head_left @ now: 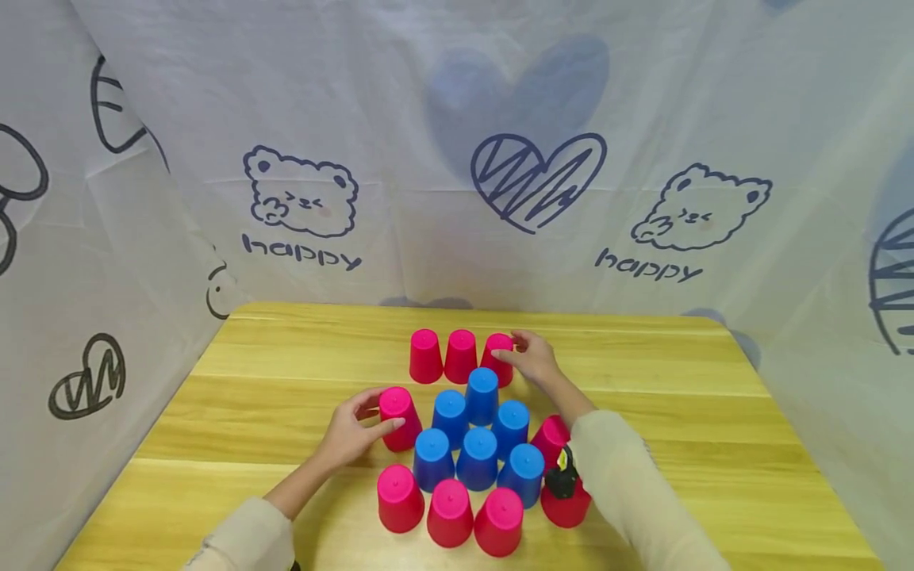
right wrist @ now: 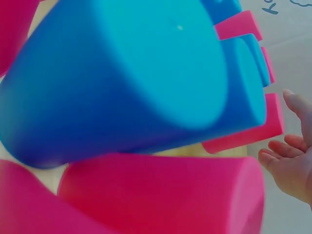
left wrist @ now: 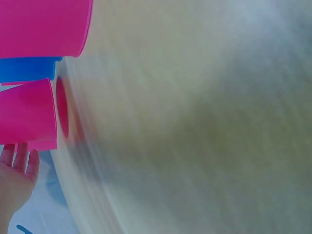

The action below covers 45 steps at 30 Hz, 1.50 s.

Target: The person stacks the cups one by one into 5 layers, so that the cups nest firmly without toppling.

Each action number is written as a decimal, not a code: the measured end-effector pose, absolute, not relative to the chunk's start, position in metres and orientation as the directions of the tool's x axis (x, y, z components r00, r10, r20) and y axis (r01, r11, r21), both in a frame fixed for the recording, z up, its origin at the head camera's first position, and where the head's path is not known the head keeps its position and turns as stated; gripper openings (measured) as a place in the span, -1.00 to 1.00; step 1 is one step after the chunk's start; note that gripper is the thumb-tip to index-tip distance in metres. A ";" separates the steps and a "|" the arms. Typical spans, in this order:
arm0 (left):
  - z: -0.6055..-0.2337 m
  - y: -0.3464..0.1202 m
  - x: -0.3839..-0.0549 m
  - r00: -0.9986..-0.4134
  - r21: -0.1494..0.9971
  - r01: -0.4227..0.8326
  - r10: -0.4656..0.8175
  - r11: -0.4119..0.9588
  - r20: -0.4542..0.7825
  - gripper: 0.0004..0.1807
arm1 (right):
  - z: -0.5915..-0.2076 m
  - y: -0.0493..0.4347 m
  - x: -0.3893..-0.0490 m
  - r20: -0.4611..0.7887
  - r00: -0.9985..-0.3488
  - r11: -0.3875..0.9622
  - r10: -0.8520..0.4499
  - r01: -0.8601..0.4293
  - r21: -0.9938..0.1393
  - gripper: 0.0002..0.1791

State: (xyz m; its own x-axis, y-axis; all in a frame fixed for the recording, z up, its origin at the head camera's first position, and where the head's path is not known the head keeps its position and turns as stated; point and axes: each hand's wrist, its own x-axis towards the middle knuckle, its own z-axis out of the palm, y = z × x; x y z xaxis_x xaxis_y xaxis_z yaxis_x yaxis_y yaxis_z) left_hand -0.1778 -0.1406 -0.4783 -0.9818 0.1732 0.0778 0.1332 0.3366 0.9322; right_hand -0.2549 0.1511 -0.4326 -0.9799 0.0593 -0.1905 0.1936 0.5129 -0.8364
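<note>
My left hand (head_left: 350, 432) grips a pink cup (head_left: 401, 420), upside down and slightly tilted, left of the blue cups. In the left wrist view, the fingers (left wrist: 20, 158) lie along this cup's (left wrist: 27, 112) side, and its rim is close over the table. At the back, my right hand (head_left: 534, 361) is spread around the right end cup (head_left: 497, 371) of a row of three pink ones. Its thumb overlaps that cup's front. The right wrist view shows thumb and fingers (right wrist: 280, 148) apart near the top of a pink cup (right wrist: 258, 126).
Several upside-down blue cups (head_left: 477, 458) form a triangle between my arms. A front row of three pink cups (head_left: 450, 515) stands nearest me. More pink cups (head_left: 551, 440) are partly hidden by my right sleeve (head_left: 628, 476). A printed cloth (head_left: 428, 262) hangs behind the wooden table (head_left: 286, 381).
</note>
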 end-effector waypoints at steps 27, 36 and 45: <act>-0.429 -0.131 -0.214 -0.967 0.892 0.246 0.155 0.380 0.200 -0.45 | -0.420 0.200 -0.218 -0.042 -0.986 0.548 -0.164 -0.056 -0.835 -0.42; -0.411 -0.120 -0.219 -0.969 0.905 0.233 0.165 0.355 0.185 -0.45 | -0.418 0.220 -0.199 -0.012 -0.985 0.494 -0.169 -0.075 -0.866 -0.43; -0.397 -0.110 -0.219 -0.976 0.925 0.200 0.148 0.324 0.160 -0.45 | -0.421 0.231 -0.182 -0.005 -0.983 0.466 -0.184 -0.082 -0.881 -0.44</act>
State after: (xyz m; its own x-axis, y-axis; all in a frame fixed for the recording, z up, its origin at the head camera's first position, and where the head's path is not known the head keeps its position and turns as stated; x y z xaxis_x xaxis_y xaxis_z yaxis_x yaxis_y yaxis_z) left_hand -0.2191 -0.1096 -0.3974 -0.9761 0.1475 0.1599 0.2004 0.3235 0.9248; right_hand -0.1817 0.2308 -0.4213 -0.9828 -0.1844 -0.0055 -0.0825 0.4657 -0.8811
